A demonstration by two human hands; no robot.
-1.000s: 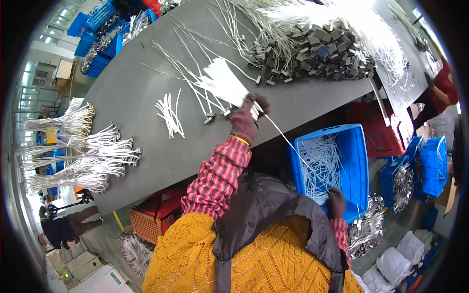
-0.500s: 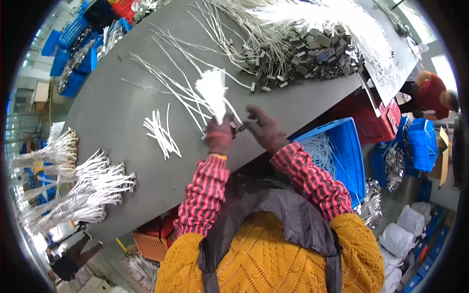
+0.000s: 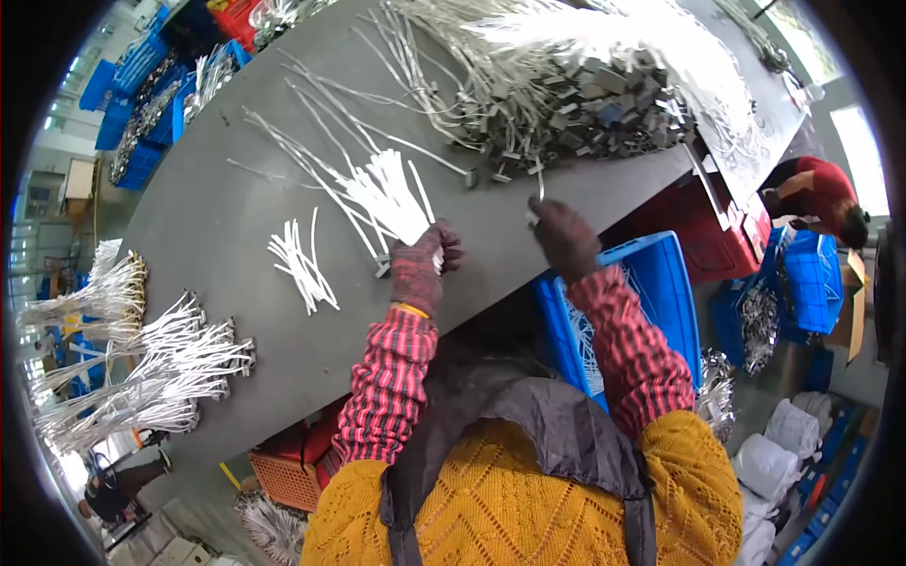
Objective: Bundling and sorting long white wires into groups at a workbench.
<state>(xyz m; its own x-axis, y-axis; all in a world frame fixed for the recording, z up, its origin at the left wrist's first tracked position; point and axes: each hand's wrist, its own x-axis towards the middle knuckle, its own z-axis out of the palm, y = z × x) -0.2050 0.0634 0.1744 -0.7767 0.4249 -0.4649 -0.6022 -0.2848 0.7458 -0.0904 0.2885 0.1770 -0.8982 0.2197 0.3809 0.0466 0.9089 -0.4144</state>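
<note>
My left hand (image 3: 422, 267), in a dark glove, grips a fanned bundle of white cable ties (image 3: 389, 195) above the grey table (image 3: 217, 226). My right hand (image 3: 562, 238), also gloved, is raised at the table's near edge and pinches a single thin wire piece (image 3: 539, 193) with a small grey end. A large heap of grey connectors with white wires (image 3: 585, 94) lies just beyond it. A small loose cluster of white ties (image 3: 300, 264) rests on the table to the left of my left hand.
A blue crate (image 3: 661, 302) with white wires stands below the table edge on my right, next to a red crate (image 3: 713, 245). Bundled wire harnesses (image 3: 132, 358) lie at the table's left end. Another person (image 3: 816, 193) in red bends at the far right. Blue bins (image 3: 142, 85) line the far left.
My right hand came up out of the blue crate to the table edge, met my left hand at the bundle, then moved right holding a single wire. The left hand kept the tie bundle.
</note>
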